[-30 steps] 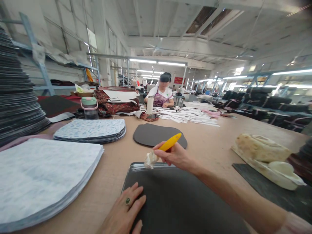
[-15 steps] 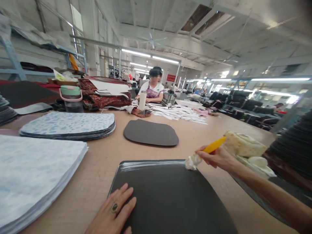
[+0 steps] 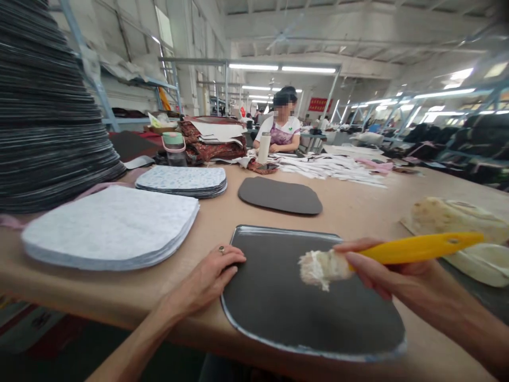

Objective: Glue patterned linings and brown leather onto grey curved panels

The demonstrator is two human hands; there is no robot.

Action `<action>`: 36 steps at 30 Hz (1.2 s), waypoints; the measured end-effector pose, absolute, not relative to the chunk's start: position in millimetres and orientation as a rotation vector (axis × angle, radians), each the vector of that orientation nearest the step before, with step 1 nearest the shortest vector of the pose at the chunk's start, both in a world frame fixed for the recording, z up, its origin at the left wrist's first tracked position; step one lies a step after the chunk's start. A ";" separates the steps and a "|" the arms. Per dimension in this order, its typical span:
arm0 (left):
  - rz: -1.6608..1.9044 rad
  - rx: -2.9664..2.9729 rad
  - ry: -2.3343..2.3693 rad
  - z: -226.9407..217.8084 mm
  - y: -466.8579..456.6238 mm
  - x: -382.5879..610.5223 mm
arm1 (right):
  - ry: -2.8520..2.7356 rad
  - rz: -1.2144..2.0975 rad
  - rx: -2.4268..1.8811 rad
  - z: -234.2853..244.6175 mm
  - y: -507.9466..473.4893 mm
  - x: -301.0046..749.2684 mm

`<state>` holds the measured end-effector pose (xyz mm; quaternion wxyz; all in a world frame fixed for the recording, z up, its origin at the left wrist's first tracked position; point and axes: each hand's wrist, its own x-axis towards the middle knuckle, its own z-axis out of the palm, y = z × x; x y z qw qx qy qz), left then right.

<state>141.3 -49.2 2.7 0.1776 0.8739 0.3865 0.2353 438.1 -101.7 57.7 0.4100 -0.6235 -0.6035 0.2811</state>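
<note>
In front of me a dark grey rounded panel [image 3: 278, 313] lies on the tan table, with wet whitish streaks along its far edge and a pale rim at its near edge. My left hand [image 3: 218, 268] rests with stretched fingers on the panel's left edge; a ring shows on one finger. My right hand [image 3: 397, 270] grips a brush [image 3: 417, 249] by its yellow handle. The brush's bristles, clotted with white paste, are over the middle of the panel; whether they touch it I cannot tell.
Patterned pale sheets lie stacked [image 3: 115, 228] at left, with a smaller stack [image 3: 183, 178] behind. A tall dark pile [image 3: 47, 116] stands far left. Beyond the panel lies another grey piece [image 3: 280, 196]. A crusted yellowish container [image 3: 457, 217] is at right. A co-worker [image 3: 280, 127] sits opposite.
The brush has come away from the panel's far edge, nearer to me over its middle. My left hand still lies at the left edge. The view has turned left and takes in more.
</note>
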 end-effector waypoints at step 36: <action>0.651 2.422 1.000 -19.5 -34.2 128.5 | -2.032 0.663 -1.595 41.2 -150.0 434.1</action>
